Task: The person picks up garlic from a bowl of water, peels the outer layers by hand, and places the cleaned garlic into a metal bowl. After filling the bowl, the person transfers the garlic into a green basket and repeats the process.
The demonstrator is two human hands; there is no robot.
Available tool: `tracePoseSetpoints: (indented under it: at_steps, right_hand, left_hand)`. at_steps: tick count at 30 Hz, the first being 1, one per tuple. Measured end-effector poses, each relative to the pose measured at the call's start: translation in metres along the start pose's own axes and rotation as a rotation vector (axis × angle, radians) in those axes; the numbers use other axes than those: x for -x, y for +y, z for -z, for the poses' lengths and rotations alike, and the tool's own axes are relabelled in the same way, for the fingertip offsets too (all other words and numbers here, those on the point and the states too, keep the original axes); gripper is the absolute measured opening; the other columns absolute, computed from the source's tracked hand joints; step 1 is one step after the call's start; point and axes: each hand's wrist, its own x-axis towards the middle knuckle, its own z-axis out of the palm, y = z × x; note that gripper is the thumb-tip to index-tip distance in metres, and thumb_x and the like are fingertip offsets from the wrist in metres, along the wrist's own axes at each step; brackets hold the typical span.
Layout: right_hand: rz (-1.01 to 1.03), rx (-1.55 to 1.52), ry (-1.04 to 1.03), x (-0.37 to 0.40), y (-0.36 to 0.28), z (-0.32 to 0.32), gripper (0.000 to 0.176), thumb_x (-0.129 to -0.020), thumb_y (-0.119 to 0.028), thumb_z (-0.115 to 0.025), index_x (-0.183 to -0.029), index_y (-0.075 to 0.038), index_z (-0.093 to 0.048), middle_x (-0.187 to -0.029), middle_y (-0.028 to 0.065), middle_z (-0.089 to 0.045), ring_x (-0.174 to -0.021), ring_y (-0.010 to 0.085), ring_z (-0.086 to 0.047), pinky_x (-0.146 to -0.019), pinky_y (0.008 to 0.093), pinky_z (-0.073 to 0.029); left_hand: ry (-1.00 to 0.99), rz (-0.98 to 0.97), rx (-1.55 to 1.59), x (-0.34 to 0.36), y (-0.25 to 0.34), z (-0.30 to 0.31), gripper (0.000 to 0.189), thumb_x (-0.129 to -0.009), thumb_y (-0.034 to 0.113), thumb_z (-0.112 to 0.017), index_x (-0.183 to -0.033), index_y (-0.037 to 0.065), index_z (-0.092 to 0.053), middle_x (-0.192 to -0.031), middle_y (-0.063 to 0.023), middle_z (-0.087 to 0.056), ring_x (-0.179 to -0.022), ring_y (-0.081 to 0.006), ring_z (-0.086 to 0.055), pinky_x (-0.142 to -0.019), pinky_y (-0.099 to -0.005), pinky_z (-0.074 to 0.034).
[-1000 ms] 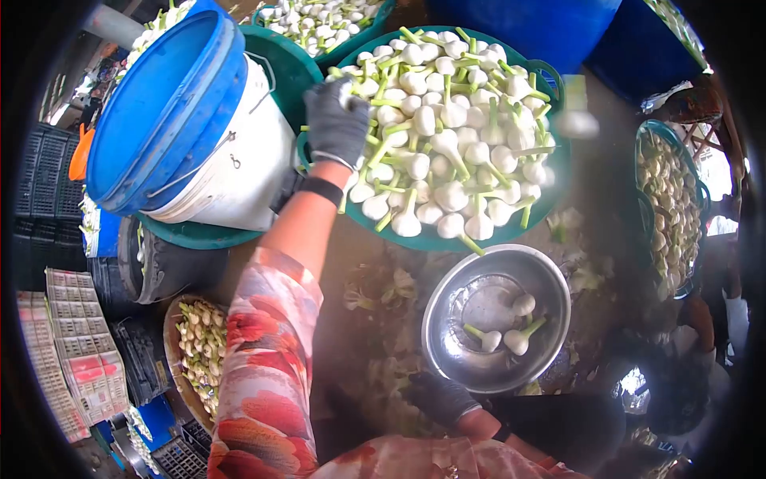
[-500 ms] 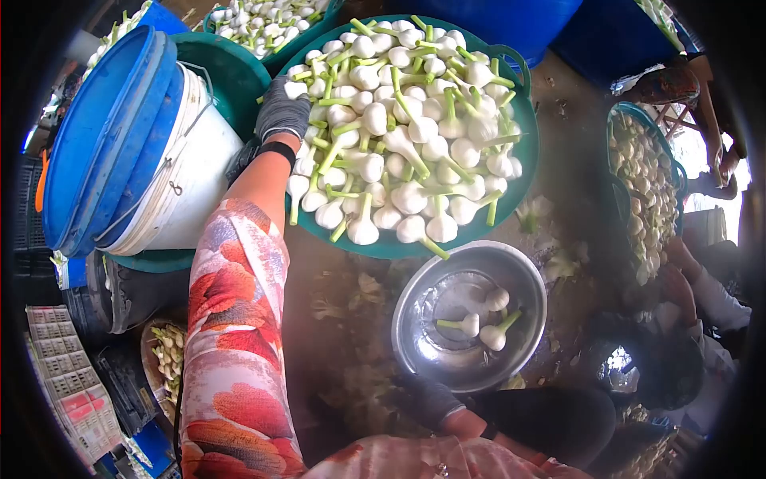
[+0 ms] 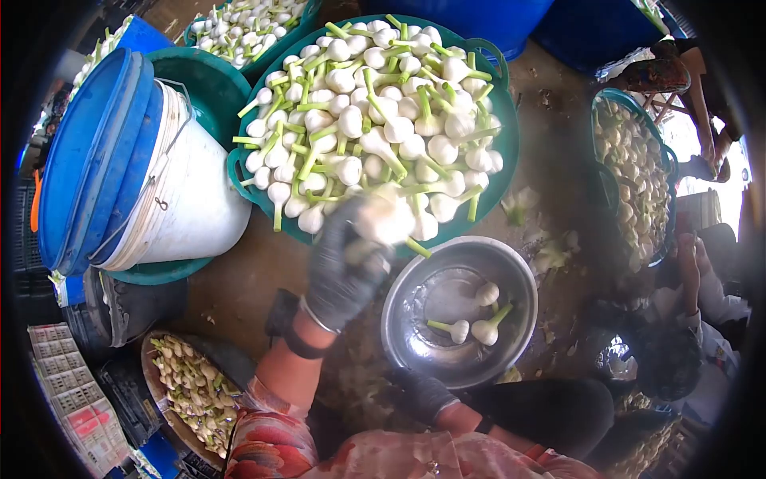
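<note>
My left hand (image 3: 341,275), in a dark glove, is raised in front of the near edge of a green tub (image 3: 509,132) heaped with garlic. Its fingers are wrapped round blurred white garlic bulbs (image 3: 384,219); how many is hard to make out. To the right of that hand, a metal bowl (image 3: 523,319) holds three garlic bulbs, two of them with clear green stems. Low beside the bowl's near left rim is my gloved right hand (image 3: 423,395), its fingers lost in dark shadow.
On the left a white bucket (image 3: 195,180) leans with blue lids on it. A basket of small garlic (image 3: 195,383) lies at lower left. Another green tub (image 3: 677,172) of garlic stands at right, near other people's arms (image 3: 688,271). Blue barrels (image 3: 471,20) stand at the back.
My left hand has come back from the tub's far left side toward me and the bowl, now with garlic in it. The view has shifted slightly. My right hand stays low by the bowl.
</note>
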Motion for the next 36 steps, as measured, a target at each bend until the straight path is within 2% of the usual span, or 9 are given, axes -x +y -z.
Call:
tracePoseSetpoints:
  at_steps: [3, 5, 6, 8, 10, 17, 29, 32, 36]
  right_hand:
    - [-0.02, 0.003, -0.026, 0.001, -0.002, -0.001, 0.052, -0.089, -0.044, -0.062, -0.121, -0.002, -0.062, -0.112, 0.0238, -0.065, -0.107, 0.0388, -0.061, -0.092, 0.0433, -0.047]
    - [0.015, 0.017, -0.024, -0.002, 0.001, -0.006, 0.053, -0.089, -0.044, -0.062, -0.121, -0.002, -0.062, -0.112, 0.0239, -0.065, -0.107, 0.0387, -0.061, -0.093, 0.0432, -0.047]
    - [0.045, 0.031, -0.008, -0.004, 0.01, -0.013, 0.053, -0.089, -0.044, -0.062, -0.121, -0.002, -0.062, -0.111, 0.024, -0.065, -0.107, 0.0387, -0.061, -0.092, 0.0431, -0.047]
    - [0.059, 0.044, -0.001, -0.006, 0.011, -0.014, 0.053, -0.089, -0.045, -0.062, -0.121, -0.002, -0.062, -0.111, 0.0242, -0.065, -0.107, 0.0389, -0.061, -0.092, 0.0431, -0.047]
    - [0.025, 0.036, -0.015, -0.004, 0.004, -0.009, 0.054, -0.089, -0.045, -0.062, -0.121, -0.002, -0.062, -0.11, 0.0244, -0.065, -0.106, 0.0392, -0.061, -0.092, 0.0431, -0.047]
    - [0.224, 0.123, -0.042, -0.027, 0.065, -0.038, 0.052, -0.09, -0.044, -0.06, -0.122, -0.004, -0.061, -0.112, 0.023, -0.065, -0.106, 0.0395, -0.061, -0.092, 0.0431, -0.048]
    - [0.325, 0.188, -0.024, -0.018, 0.051, -0.043, 0.048, -0.091, -0.042, -0.059, -0.118, -0.002, -0.063, -0.111, 0.0251, -0.065, -0.106, 0.0399, -0.061, -0.092, 0.0431, -0.048]
    - [0.35, 0.174, -0.036, -0.013, 0.044, -0.045, 0.047, -0.091, -0.041, -0.058, -0.116, -0.002, -0.064, -0.11, 0.0243, -0.065, -0.104, 0.0397, -0.062, -0.092, 0.0436, -0.048]
    - [0.397, 0.151, 0.012, -0.012, 0.053, -0.06, 0.048, -0.092, -0.043, -0.057, -0.117, -0.003, -0.064, -0.11, 0.0228, -0.065, -0.104, 0.0392, -0.061, -0.092, 0.0439, -0.047]
  left_hand:
    - [-0.222, 0.002, 0.109, 0.005, 0.013, -0.031, 0.053, -0.086, 0.029, -0.068, -0.128, 0.002, -0.051, -0.121, -0.0177, -0.058, -0.108, -0.0312, -0.059, -0.095, -0.0395, -0.047]
    - [-0.214, -0.308, -0.159, -0.035, 0.017, -0.042, 0.053, -0.088, 0.031, -0.063, -0.13, 0.001, -0.052, -0.128, -0.0239, -0.055, -0.116, -0.0385, -0.056, -0.1, -0.0428, -0.045]
    - [-0.275, -0.379, -0.282, -0.052, 0.008, -0.05, 0.06, -0.09, 0.041, -0.056, -0.135, 0.002, -0.047, -0.136, -0.0207, -0.05, -0.126, -0.0383, -0.048, -0.109, -0.0488, -0.033]
    - [-0.365, -0.442, -0.848, -0.075, -0.004, -0.073, 0.071, -0.091, 0.054, -0.047, -0.145, 0.007, -0.037, -0.147, -0.0142, -0.042, -0.136, -0.0361, -0.037, -0.114, -0.0572, -0.015]
    - [-0.458, -0.371, -1.083, -0.102, -0.046, -0.081, 0.078, -0.092, 0.062, -0.039, -0.151, 0.014, -0.026, -0.153, -0.0081, -0.035, -0.14, -0.0349, -0.03, -0.113, -0.0629, -0.004]
    - [-0.394, -0.102, -1.325, -0.167, -0.077, -0.052, 0.079, -0.093, 0.061, -0.039, -0.153, 0.012, -0.022, -0.155, -0.0106, -0.031, -0.144, -0.0323, -0.025, -0.114, -0.0602, -0.012]
    - [-0.633, 0.3, -0.847, -0.159, -0.049, -0.057, 0.091, -0.088, 0.071, -0.034, -0.153, 0.009, -0.021, -0.156, -0.0173, -0.028, -0.146, -0.0329, -0.02, -0.118, -0.0496, -0.011]
    - [-0.619, 0.216, -0.415, -0.162, -0.063, -0.039, 0.079, -0.092, 0.055, -0.051, -0.149, 0.004, -0.029, -0.149, -0.0228, -0.037, -0.139, -0.0339, -0.036, -0.114, -0.0378, -0.027]
    - [-0.062, -0.075, -0.344, -0.123, -0.038, 0.003, 0.041, -0.091, 0.019, -0.057, -0.13, 0.005, -0.055, -0.124, -0.0233, -0.06, -0.115, -0.0343, -0.058, -0.101, -0.0373, -0.044]
